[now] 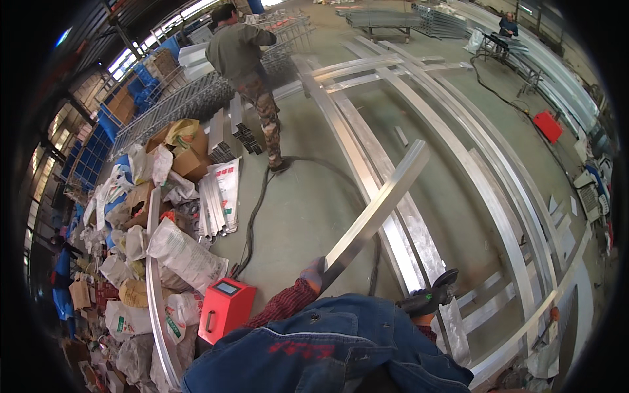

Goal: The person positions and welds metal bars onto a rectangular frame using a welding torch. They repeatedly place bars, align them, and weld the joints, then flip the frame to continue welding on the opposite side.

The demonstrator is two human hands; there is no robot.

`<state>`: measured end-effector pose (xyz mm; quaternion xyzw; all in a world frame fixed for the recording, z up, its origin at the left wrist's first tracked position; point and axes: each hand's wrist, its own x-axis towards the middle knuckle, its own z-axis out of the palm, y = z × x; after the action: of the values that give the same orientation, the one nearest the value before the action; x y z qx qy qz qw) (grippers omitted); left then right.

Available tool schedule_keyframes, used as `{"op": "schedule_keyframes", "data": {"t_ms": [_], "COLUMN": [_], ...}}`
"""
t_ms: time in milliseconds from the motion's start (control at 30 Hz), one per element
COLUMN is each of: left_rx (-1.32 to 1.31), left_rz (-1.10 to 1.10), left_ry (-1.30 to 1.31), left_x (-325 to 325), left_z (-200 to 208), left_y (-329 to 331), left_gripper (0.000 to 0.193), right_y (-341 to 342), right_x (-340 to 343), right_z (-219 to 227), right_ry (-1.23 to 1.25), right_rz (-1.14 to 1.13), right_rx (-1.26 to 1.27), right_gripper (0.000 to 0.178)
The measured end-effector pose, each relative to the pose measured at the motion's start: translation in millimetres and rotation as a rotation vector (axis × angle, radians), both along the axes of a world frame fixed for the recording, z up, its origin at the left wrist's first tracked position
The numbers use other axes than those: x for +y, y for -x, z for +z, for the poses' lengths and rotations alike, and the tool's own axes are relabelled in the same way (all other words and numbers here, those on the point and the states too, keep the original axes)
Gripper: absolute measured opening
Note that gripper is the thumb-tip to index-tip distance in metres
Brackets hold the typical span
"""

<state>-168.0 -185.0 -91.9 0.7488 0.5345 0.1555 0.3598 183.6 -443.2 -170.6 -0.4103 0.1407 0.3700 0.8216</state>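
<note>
My left hand point(314, 271), in a greyish glove below a dark red knitted cuff, is closed around the lower end of a silver metal square tube point(380, 200). The tube slants up and to the right, above the long metal bars. At the lower right my right hand point(424, 320), partly hidden by the blue jacket, grips a dark angle grinder point(429, 298). Its round disc end points right, over a metal bar point(419, 242) of the frame. I cannot tell whether the disc is spinning.
A red machine box point(226, 311) with a small screen stands at the left, near a black cable point(255, 219). Bags and cartons point(187, 252) are heaped beyond. A person point(239, 56) walks at the far left. A red case point(548, 127) lies at the right.
</note>
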Motion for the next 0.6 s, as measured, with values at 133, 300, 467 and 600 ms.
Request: {"op": "schedule_keyframes", "data": {"t_ms": [133, 300, 467, 600], "left_rx": [0.024, -0.063, -0.107, -0.120], "left_rz": [-0.051, -0.076, -0.186, -0.247], "left_ry": [0.117, 0.254, 0.364, 0.389], "left_x": [10, 22, 38, 37], "left_z": [41, 79, 70, 70], "left_y": [-17, -32, -50, -66], "left_gripper": [0.058, 0.070, 0.073, 0.070], "right_y": [4, 26, 78, 97], "right_x": [-21, -99, -175, -231], "right_z": [5, 38, 75, 96], "right_ry": [0.142, 0.251, 0.263, 0.421], "right_rz": [-0.002, 0.057, -0.424, -0.554], "right_rx": [-0.181, -0.216, -0.233, -0.257], "right_gripper": [0.052, 0.056, 0.036, 0.035]}}
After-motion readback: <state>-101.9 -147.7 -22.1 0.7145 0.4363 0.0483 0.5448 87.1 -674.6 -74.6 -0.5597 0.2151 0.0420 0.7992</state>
